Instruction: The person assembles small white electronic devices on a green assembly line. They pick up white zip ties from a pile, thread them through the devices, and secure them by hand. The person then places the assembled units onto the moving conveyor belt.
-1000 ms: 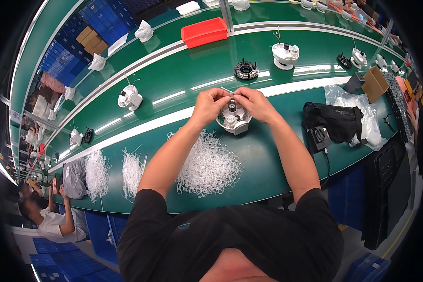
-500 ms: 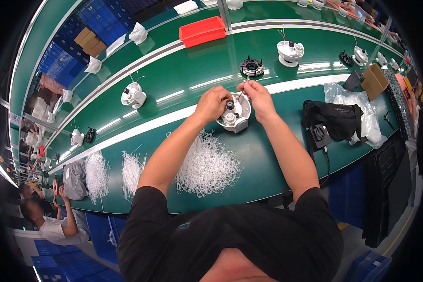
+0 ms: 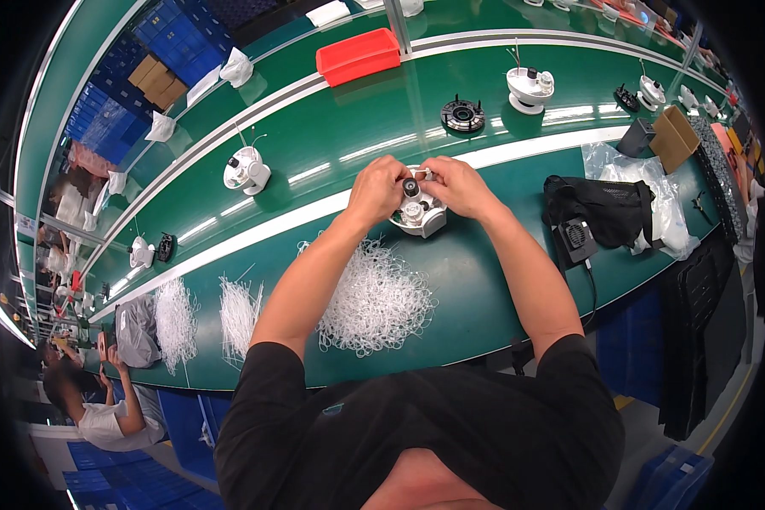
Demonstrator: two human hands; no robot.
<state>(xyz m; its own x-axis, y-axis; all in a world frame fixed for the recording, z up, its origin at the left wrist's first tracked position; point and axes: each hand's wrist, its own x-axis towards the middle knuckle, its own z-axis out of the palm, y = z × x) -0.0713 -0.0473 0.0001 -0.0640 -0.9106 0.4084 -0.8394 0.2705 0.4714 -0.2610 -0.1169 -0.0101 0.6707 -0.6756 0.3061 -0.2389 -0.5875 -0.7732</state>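
A long green bench (image 3: 484, 280) curves across the frame. Just below centre lies a heap of white plastic ties (image 3: 374, 297). Above it, at centre, both hands — left hand (image 3: 378, 191), right hand (image 3: 457, 185) — are closed around a small white device (image 3: 418, 214) resting on the bench.

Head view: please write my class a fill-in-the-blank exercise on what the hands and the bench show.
1. The left hand and right hand both hold a small white ____ housing between them.
2. The pile of white ties lies on a ____ bench.
3. The tray across the belt is ____.
4. The black bag lies to the person's ____.

Missing words: plastic; green; red; right
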